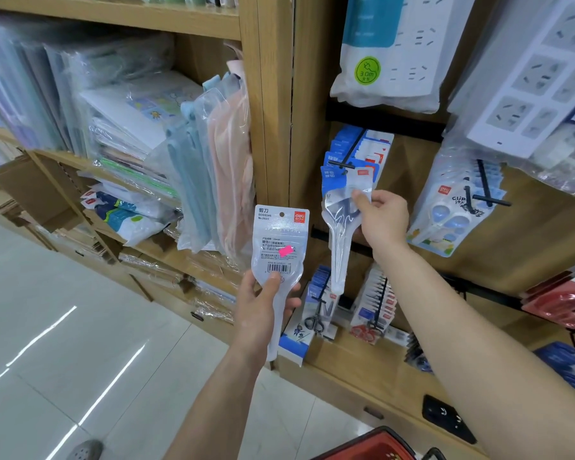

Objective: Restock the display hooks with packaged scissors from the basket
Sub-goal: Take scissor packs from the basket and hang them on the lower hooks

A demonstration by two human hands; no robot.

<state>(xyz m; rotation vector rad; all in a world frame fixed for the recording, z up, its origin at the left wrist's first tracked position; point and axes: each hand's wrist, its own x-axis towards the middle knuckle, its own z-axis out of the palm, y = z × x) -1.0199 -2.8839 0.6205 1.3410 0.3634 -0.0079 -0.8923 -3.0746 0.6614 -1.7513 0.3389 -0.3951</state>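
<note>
Scissors pack (281, 257) upright in left hand (263, 303), fingers curled round narrow lower part, back label facing camera. Right hand (382, 217) pinches second pack (337, 227), top at hook (341, 165) tip. Red basket (372, 443) below.

Wooden shelving (266, 94) is noted at left, stocked with clear-wrapped stationery packs (123, 121). Blue pouches (186, 167) and pink pouches (229, 161) are stood upright at the shelf's right end, against the post. Brown cardboard (30, 187) is seen at lower left. On the right-hand panel, a bagged white power strip (389, 51) bearing a green "3.0m" sticker is hung at the top, with a second bagged power strip (528, 88) beside it. Blue-backed "Clip" packs (445, 214) are hung below the second. Red packs (565, 303) are recorded at the right edge. The floor (63, 327) is tiled, pale and glossy.
</note>
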